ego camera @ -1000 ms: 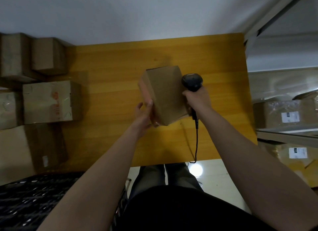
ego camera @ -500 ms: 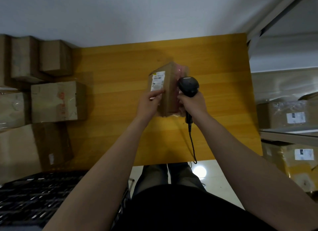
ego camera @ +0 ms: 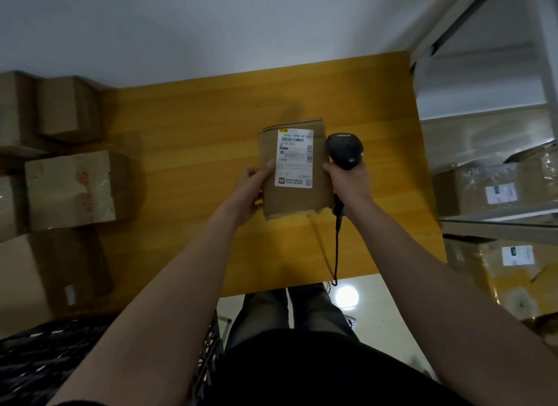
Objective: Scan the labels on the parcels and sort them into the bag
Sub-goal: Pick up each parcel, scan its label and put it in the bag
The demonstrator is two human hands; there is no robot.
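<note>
The person is holding a brown cardboard parcel over the middle of the yellow wooden bench, with its white label facing up to the camera. The left hand is gripping the parcel's left edge, with the thumb lying on the top face just beside the label. The right hand is closing around the handle of a black scanner, and one finger is touching the parcel's right edge. The scanner's head is sitting just to the right of the label (where its window is pointing, I cannot tell). Its black cable is hanging down past the near edge of the bench. Several cardboard boxes are standing at the left. A metal shelf at the right is carrying more labelled boxes.
</note>
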